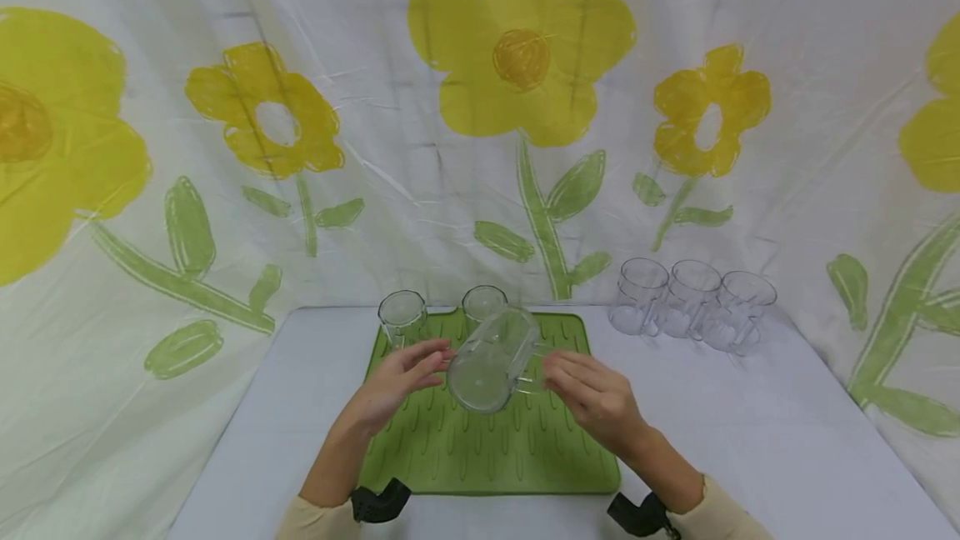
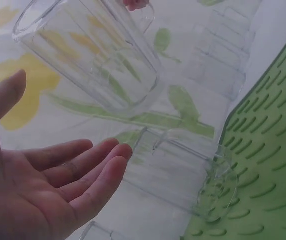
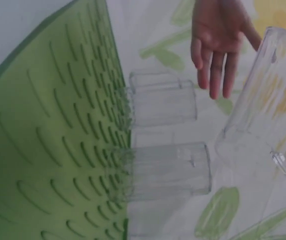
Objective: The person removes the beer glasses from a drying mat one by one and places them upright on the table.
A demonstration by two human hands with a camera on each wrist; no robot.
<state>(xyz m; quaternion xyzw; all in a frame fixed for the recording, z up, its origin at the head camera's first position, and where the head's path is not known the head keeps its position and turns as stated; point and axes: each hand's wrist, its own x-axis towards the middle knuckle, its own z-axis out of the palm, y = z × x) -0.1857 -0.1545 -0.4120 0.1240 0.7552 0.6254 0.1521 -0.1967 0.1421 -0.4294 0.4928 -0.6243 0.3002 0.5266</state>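
A clear glass mug (image 1: 487, 365) hangs tilted over the green drying mat (image 1: 495, 448), its round base turned toward the head camera. The right hand (image 1: 596, 398) pinches this mug by its handle. Beside the mug's base, the left hand (image 1: 397, 377) has its fingers extended. In the left wrist view, the left hand (image 2: 48, 185) shows its palm and spread thumb, apart from the tilted mug (image 2: 93, 60). Two more glass mugs (image 1: 402, 315) (image 1: 483, 302) stand at the mat's back edge, the second partly hidden behind the held one.
Three clear glass mugs (image 1: 693, 298) stand in a row at the back right of the white table (image 1: 795, 440). Behind the table hangs a white curtain (image 1: 420, 223) with yellow flowers. A black wrist camera (image 1: 381, 501) sits on the left wrist, another (image 1: 637, 513) on the right.
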